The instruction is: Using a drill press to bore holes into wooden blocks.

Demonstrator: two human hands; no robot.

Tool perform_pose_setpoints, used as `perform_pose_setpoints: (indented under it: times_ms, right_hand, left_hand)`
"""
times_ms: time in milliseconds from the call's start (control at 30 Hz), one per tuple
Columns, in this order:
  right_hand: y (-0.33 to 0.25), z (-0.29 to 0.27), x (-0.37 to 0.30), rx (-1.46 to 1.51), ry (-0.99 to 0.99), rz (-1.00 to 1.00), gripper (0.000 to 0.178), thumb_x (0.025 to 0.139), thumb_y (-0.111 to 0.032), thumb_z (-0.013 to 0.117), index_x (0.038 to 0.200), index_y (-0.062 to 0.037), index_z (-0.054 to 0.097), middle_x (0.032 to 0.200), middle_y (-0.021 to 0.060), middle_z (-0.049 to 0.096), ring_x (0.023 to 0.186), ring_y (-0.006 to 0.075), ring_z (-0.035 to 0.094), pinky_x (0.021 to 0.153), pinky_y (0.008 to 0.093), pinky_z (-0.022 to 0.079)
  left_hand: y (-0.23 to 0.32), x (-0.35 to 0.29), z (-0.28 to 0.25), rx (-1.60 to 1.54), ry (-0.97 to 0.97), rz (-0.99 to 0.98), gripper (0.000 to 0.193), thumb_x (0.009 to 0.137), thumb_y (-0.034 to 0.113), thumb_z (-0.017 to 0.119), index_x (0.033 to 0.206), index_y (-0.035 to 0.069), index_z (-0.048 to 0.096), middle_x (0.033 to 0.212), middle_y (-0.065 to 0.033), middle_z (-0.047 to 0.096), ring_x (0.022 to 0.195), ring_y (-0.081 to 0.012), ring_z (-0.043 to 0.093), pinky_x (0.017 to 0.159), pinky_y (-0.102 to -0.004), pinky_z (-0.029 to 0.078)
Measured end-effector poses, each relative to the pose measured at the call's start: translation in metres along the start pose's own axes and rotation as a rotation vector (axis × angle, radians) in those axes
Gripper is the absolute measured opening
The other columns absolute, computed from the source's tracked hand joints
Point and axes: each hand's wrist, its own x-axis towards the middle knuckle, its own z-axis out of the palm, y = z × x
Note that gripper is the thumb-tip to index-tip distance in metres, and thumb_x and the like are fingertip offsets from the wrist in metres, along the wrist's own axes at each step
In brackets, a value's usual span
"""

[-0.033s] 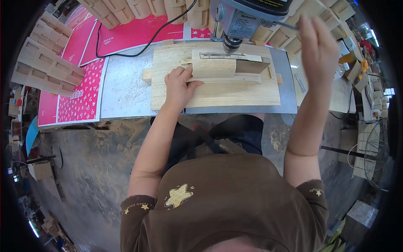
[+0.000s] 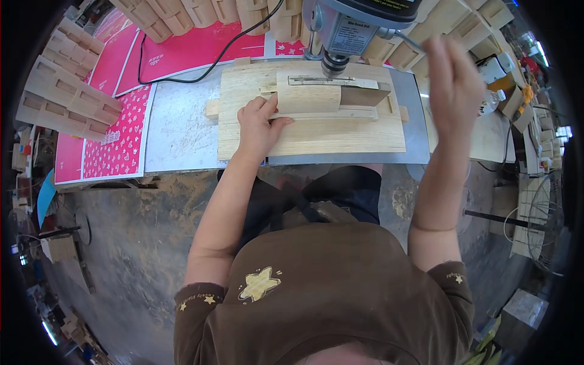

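In the head view, the person is standing at a drill press (image 2: 356, 27) whose chuck is hanging just above a pale wooden workpiece (image 2: 308, 96) lying on a wide plywood board (image 2: 316, 137) that is covering a grey metal table (image 2: 176, 128). The left hand (image 2: 258, 125) is resting flat on the board with its fingers spread only slightly, the fingertips pressing against the near left edge of the workpiece and pinning it against the thin wooden guide strips (image 2: 340, 114) on the board. The right hand (image 2: 453, 82) is lifted to the right of the machine head, blurred, fingers extended and loosely together beside a thin lever (image 2: 409, 41); whether it is touching that lever cannot be told, and it is closing on nothing. Pink printed sheets (image 2: 121, 140) are lying at the far left, with stacked wooden parts (image 2: 64, 97) on them and a black cable (image 2: 182, 76) crossing. Judging from this, the step in hand is positioning the piece under the bit; the next move would seem to call for a steady left-hand hold while the right takes the feed lever.
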Motion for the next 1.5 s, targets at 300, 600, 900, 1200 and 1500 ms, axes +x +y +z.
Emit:
perform_pose_setpoints:
  times_ms: [300, 600, 900, 1200, 1500]
  right_hand:
    - [0.034, 0.083, -0.078, 0.325, 0.255, -0.002, 0.014, 0.084, -0.003, 0.057, 0.095, -0.0002, 0.066, 0.066, 0.0075, 0.056, 0.062, 0.0200, 0.053, 0.059, 0.0291, 0.041]
    - [0.007, 0.017, 0.025, 0.152, 0.185, -0.034, 0.025, 0.092, -0.018, 0.051, 0.081, 0.0011, 0.064, 0.058, -0.0001, 0.049, 0.057, 0.0060, 0.044, 0.052, 0.0213, 0.033]
    - [0.020, 0.024, 0.108, 0.052, 0.023, 0.030, 0.041, 0.088, -0.032, 0.045, 0.081, 0.0043, 0.063, 0.077, 0.0239, 0.062, 0.075, 0.0328, 0.061, 0.069, 0.0373, 0.045]
    - [0.002, 0.023, -0.040, 0.285, 0.127, 0.108, 0.012, 0.085, -0.007, 0.056, 0.086, 0.0010, 0.065, 0.060, 0.0088, 0.055, 0.054, 0.0174, 0.051, 0.054, 0.0286, 0.040]
    - [0.044, 0.082, -0.077, 0.242, 0.228, -0.139, 0.013, 0.085, -0.003, 0.054, 0.091, -0.0012, 0.065, 0.071, 0.0075, 0.059, 0.062, 0.0206, 0.053, 0.058, 0.0295, 0.039]
  left_hand:
    - [0.004, 0.004, 0.005, -0.019, 0.005, 0.013, 0.055, 0.062, 0.021, 0.079, 0.114, 0.011, 0.061, 0.074, 0.0004, 0.053, 0.076, -0.0181, 0.054, 0.075, -0.0361, 0.032]
    - [0.004, -0.003, 0.000, 0.099, 0.031, 0.035, 0.055, 0.063, 0.025, 0.077, 0.114, 0.011, 0.061, 0.074, 0.0005, 0.054, 0.079, -0.0183, 0.054, 0.075, -0.0368, 0.031]
    - [0.033, 0.009, 0.028, 0.184, 0.048, 0.123, 0.059, 0.066, 0.030, 0.075, 0.120, 0.015, 0.057, 0.083, -0.0029, 0.053, 0.084, -0.0219, 0.053, 0.079, -0.0409, 0.031]
    - [0.035, 0.009, 0.027, 0.155, 0.052, 0.110, 0.057, 0.067, 0.030, 0.074, 0.120, 0.016, 0.057, 0.081, -0.0020, 0.053, 0.083, -0.0219, 0.053, 0.078, -0.0405, 0.031]
    - [0.035, 0.005, 0.025, 0.129, 0.029, 0.084, 0.058, 0.067, 0.030, 0.075, 0.120, 0.015, 0.057, 0.082, -0.0021, 0.053, 0.083, -0.0216, 0.053, 0.077, -0.0400, 0.031]
